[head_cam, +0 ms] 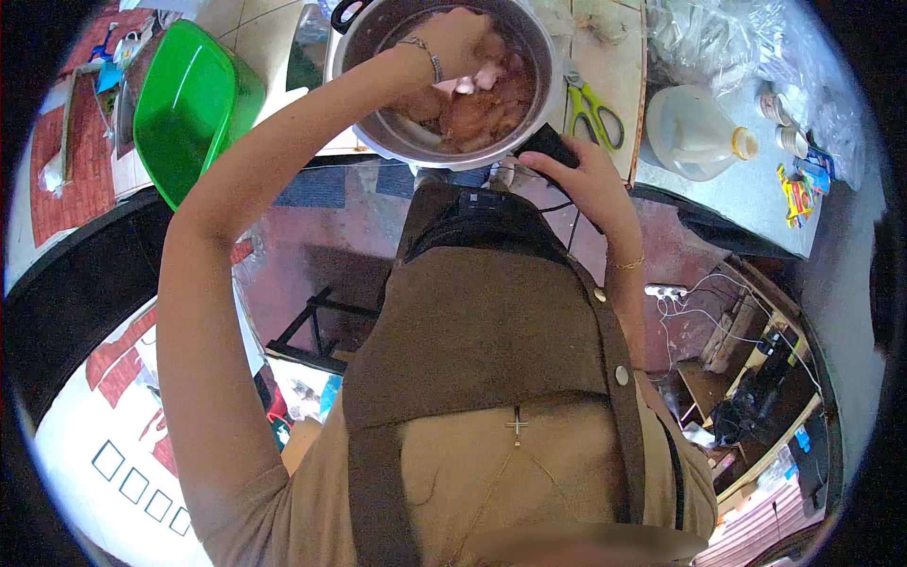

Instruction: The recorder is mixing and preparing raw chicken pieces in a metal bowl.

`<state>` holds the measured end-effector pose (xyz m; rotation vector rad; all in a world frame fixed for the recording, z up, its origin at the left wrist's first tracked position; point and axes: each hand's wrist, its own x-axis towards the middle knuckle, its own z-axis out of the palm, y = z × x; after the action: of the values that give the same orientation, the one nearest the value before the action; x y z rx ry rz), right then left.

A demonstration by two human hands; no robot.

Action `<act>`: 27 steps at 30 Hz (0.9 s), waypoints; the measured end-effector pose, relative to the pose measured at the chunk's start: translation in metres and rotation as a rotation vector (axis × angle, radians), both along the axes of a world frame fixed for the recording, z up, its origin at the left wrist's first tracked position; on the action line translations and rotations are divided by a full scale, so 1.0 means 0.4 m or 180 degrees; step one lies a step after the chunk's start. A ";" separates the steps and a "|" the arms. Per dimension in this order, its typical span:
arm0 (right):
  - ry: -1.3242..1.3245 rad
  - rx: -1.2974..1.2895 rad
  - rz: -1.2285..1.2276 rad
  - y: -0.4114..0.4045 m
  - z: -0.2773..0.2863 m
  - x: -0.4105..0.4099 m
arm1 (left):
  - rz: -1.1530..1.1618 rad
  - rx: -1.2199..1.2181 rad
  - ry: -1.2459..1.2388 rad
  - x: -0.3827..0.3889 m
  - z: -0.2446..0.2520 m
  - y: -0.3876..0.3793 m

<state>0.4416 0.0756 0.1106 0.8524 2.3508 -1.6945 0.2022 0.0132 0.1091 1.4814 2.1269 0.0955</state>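
A large metal pot (pixel 453 161) stands at the table's edge, with pieces of what looks like raw meat (pixel 471 117) in liquid inside. My left hand (pixel 460 44), a bracelet at its wrist, reaches into the pot over the meat; its fingers are blurred and partly hidden, so its grasp is unclear. My right hand (pixel 584 166) grips the black pot handle (pixel 549 150) at the lower right of the rim. Another black handle (pixel 348 14) shows at the upper left. Green-handled kitchen scissors (pixel 592 113) lie on the tiles just right of the pot.
A green plastic basin (pixel 188 106) stands on the left. To the right are a translucent plastic jug (pixel 691 135), clear plastic bags (pixel 730 42), small cups (pixel 790 142) and a yellow packet (pixel 795 195). A power strip (pixel 666 291) with cords lies on the floor, lower right.
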 end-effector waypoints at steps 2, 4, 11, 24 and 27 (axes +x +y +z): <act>-0.0055 0.0041 0.0004 0.000 -0.001 0.001 | -0.0178 0.0382 -0.0341 -0.009 0.005 0.000; -0.0098 0.0088 0.0030 -0.001 -0.005 -0.001 | -0.0336 0.0771 -0.0666 -0.029 -0.011 -0.007; -0.0153 -0.0013 -0.0044 0.001 -0.012 0.007 | -0.0456 0.0451 0.0847 -0.026 -0.081 -0.049; -0.0209 0.0188 0.0016 -0.003 -0.008 0.001 | 0.0192 -0.0854 0.1080 0.094 -0.144 -0.037; -0.0053 0.0144 -0.0064 -0.006 -0.003 0.002 | 0.0191 -0.0387 0.0976 0.070 -0.155 -0.046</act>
<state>0.4424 0.0733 0.1092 0.8970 2.3862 -1.6411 0.2302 -0.0051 0.0471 1.4356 2.3708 -0.2505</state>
